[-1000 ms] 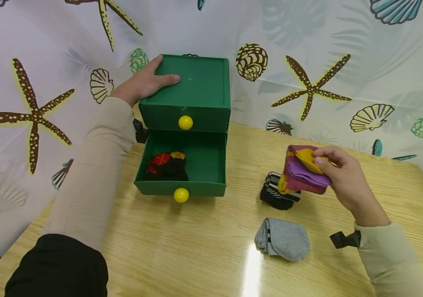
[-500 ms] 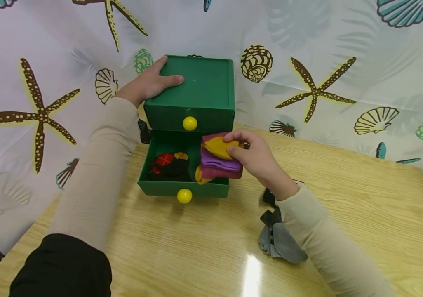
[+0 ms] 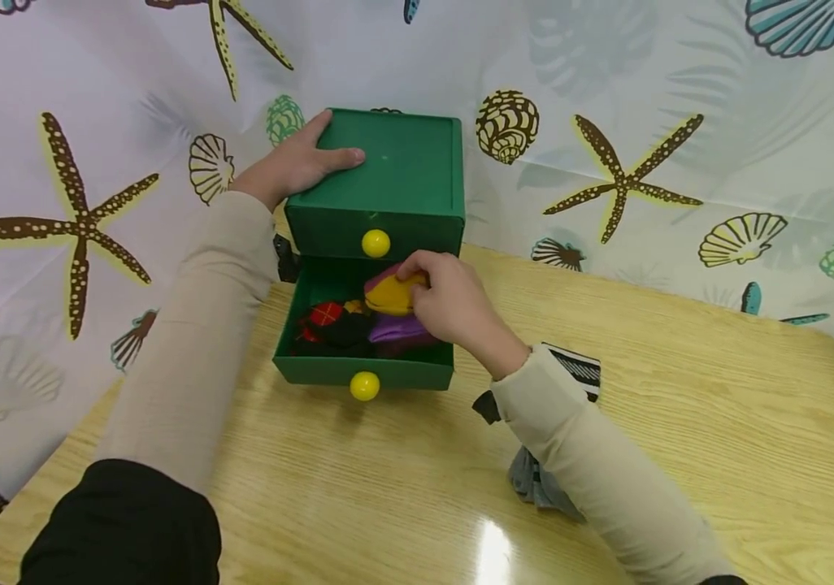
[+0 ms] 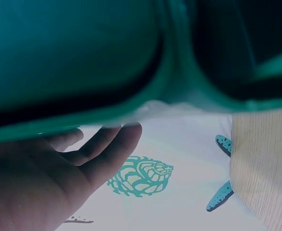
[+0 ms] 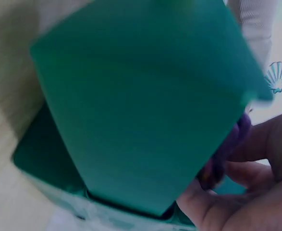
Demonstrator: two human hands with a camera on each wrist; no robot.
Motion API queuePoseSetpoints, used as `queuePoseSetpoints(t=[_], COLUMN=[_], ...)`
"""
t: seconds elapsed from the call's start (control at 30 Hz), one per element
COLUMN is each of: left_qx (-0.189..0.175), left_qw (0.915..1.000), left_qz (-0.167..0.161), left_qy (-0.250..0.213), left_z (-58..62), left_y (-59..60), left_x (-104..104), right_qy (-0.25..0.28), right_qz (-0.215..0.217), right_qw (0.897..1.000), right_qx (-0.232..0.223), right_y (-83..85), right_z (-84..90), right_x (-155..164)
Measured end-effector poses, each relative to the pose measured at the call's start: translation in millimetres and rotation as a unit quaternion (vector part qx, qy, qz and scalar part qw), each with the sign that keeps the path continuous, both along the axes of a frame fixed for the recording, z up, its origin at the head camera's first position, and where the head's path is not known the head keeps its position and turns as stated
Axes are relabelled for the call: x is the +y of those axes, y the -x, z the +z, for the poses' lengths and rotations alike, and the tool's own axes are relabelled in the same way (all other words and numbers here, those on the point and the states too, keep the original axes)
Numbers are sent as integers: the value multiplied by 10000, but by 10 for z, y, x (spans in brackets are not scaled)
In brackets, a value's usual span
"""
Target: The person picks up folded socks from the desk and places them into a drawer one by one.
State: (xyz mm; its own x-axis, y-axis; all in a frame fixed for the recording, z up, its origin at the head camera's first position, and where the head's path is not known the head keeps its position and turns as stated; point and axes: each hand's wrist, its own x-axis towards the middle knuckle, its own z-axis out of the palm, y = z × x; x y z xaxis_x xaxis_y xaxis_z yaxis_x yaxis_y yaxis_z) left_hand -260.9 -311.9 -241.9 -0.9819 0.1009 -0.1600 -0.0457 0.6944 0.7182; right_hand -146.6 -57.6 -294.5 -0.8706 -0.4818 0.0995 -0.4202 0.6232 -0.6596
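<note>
– Nearest us on the tabletop, what's half hidden under that right sleeve?

– A grey sock, and just past it a striped one. They lie apart from the box, off to its right, within easy reach of that arm.

– And the right hand?

– It's down in the open lower drawer, its grip closed round a folded purple and yellow sock. The sock sits in the right half, just beside a dark pair with red checks that fills the left half, so I'd say it's being tucked into the free space.

– Why is the left hand up on top?

– It lies flat on the green box, fingers straight, thumb across the lid, gripping nothing. My guess is that it pins the light box so it doesn't slide while the other hand pushes in. The upper drawer, with its yellow knob, is closed.
</note>
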Motion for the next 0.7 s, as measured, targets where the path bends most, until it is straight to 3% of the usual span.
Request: queuePoseSetpoints(t=[0.13,0.37,0.47,0.53,0.7], left_qx=[39,4,-19,1,77], left_qw=[10000,10000,10000,10000,9999], left_qz=[-7,10,7,-9,-43], left_qy=[25,-9,-26,-15,56], left_z=[-7,-28,-33,-28,-15], left_y=[-7,-5,-3,2,14], left_x=[-8,-21,-17,-9,2], right_qy=[-1057,-2716,-3069,-3137,-2855], right_qz=[361,701,698,747,1182], right_qw=[9937,9539,9370,9323,9395], right_qx=[47,1065,1515,1640,1479], right_y=[30,-95,-137,-145,-122], right_z=[17,-39,-52,-44,-3], right_x=[-71,-165,-154,-132,-29])
